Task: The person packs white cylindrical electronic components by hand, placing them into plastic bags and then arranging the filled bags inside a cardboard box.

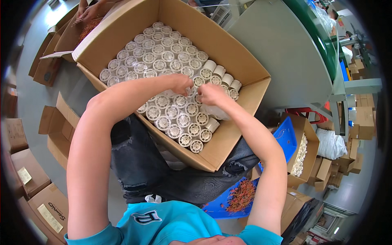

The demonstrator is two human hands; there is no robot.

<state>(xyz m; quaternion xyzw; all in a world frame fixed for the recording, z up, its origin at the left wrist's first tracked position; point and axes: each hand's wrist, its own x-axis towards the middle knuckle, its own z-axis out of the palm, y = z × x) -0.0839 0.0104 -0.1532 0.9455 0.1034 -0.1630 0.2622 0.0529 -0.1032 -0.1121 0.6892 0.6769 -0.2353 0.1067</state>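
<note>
A large open cardboard box (228, 151) stands in front of me, filled with rows of white round plastic parts (159, 65) with spoked ends. Clear plastic film (216, 112) lies over some of them. Above the middle of the box, my left hand (181, 84) is closed, its fingertips pinching what looks like the film. Close on its right, my right hand (212, 94) is closed too, with film hanging just below it. The fingertips of both hands are small and partly hidden. Several white cylinders (219, 71) lie tilted along the box's right side.
A blue tray (241, 198) with small reddish parts sits by my right leg. Beyond it are another blue tray (286, 136) and a carton of whitish pieces (301, 157). An open carton (61, 126) stands left. Another person's hands (87, 13) work at the upper left.
</note>
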